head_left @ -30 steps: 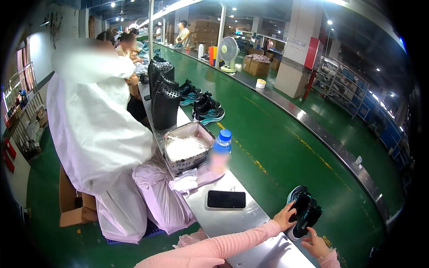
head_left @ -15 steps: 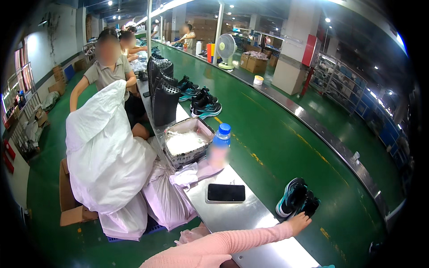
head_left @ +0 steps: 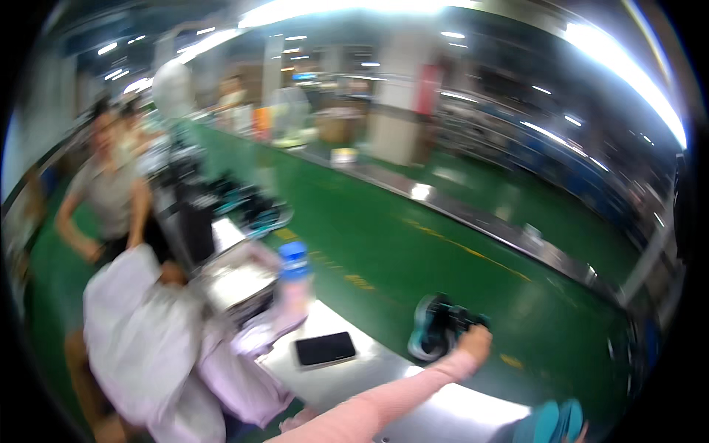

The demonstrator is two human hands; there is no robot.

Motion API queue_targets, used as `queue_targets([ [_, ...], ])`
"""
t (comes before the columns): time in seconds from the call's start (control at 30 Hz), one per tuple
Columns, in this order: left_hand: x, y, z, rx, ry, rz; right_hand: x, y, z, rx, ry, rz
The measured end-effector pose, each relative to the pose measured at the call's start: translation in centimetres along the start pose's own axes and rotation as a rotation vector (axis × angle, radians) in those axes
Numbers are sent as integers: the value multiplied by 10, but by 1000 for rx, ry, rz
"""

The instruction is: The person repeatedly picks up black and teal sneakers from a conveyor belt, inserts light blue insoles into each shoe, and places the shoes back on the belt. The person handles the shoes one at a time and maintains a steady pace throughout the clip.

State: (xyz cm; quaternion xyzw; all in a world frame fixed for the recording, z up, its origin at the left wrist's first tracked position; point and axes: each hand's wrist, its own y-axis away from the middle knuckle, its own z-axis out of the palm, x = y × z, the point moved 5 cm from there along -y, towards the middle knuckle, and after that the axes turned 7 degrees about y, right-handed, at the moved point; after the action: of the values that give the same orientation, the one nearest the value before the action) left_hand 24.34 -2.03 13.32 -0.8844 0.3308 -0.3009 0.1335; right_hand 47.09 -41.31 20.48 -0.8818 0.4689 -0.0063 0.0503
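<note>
My left arm, in a pink sleeve, reaches across the steel table edge. At its end, my left hand (head_left: 475, 345) is closed on the near end of a black and teal sneaker (head_left: 461, 319). Its mate, another black sneaker (head_left: 432, 328) with a pale sole and teal trim, stands close beside it on the green surface. At the lower right, two flat teal sole-shaped pieces (head_left: 539, 424) rise upright next to each other. A sliver of my right hand (head_left: 581, 434) shows against them, with most of it cut off by the frame. Motion blurs the picture.
A phone (head_left: 326, 349) lies on the steel table (head_left: 384, 336). Beyond it are a blue-capped bottle (head_left: 294, 269), an open box (head_left: 236, 284) and more sneakers (head_left: 255, 207). White sacks (head_left: 144, 332) bulge at the left, near a seated co-worker (head_left: 107, 192).
The view has swung right, so most things sit further left. My left hand has gone from resting on the sneaker's edge to gripping it. The teal pieces and my right hand have come into view.
</note>
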Motion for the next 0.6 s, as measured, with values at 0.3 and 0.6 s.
queue_targets([
  [0.3, -76, 34, -51, 578, 560, 19, -202, -87, -108, -329, -1008, -533],
  [0.6, -88, 17, -20, 237, 563, -117, -381, -120, -126, -685, -1089, -512],
])
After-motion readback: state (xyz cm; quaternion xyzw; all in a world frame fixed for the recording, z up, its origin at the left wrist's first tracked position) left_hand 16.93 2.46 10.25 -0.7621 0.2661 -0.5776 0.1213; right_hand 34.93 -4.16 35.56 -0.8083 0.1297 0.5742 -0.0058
